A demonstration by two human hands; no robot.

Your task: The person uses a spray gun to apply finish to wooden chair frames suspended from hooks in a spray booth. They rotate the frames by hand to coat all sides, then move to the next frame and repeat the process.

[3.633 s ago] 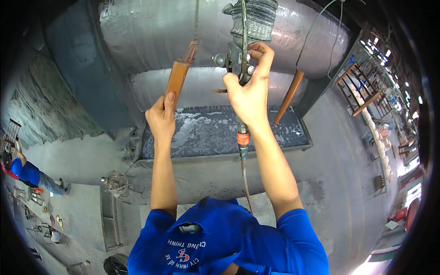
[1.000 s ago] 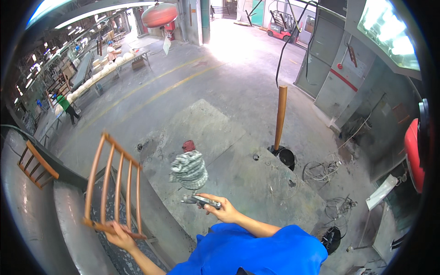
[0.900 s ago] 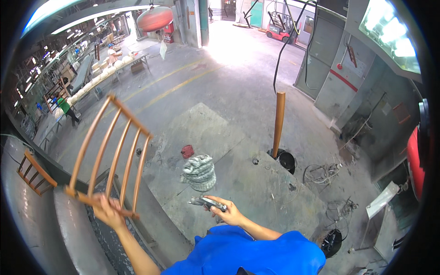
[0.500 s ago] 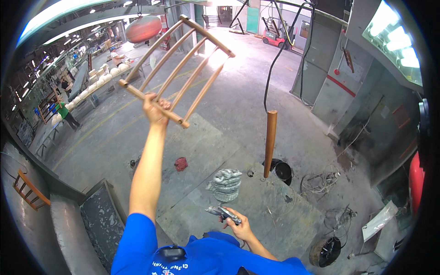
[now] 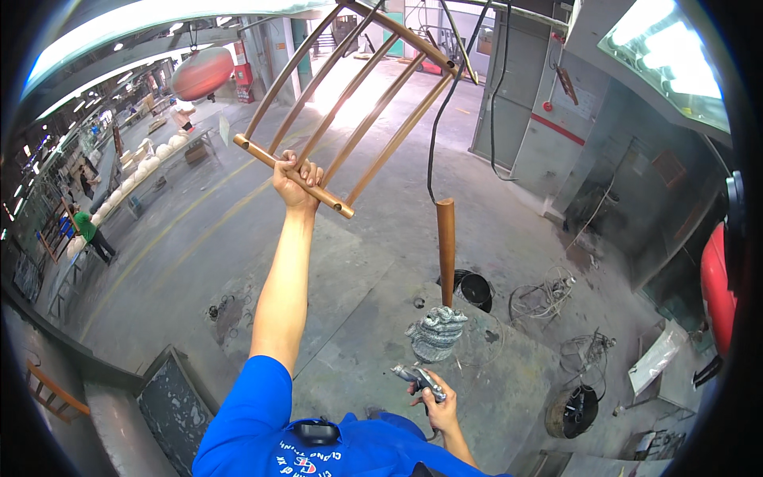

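My left hand (image 5: 297, 181), at the end of a raised arm, is closed around the lower rail of a slatted wooden chair back (image 5: 347, 103). The frame tilts, with several long slats running up to its far rail. Low in the middle, my right hand (image 5: 439, 405) grips a metal spray gun (image 5: 419, 380), its nozzle facing left. Just beyond the gun is a grey, ridged, crusted lump (image 5: 435, 334) whose kind I cannot make out. A brown wooden bar (image 5: 447, 250) hangs upright from a dark cable (image 5: 434, 135), right of the chair back.
A red rounded tank (image 5: 203, 73) hangs at the far left. A dark round container (image 5: 475, 291) and coiled hoses (image 5: 542, 298) lie on the floor at right. A metal trough (image 5: 171, 405) stands at lower left. People are at work by a long table in the far left.
The chair back has shifted right in view and looks larger, still in my left hand. My right hand has moved slightly right and down with the spray gun. The whole view has turned.
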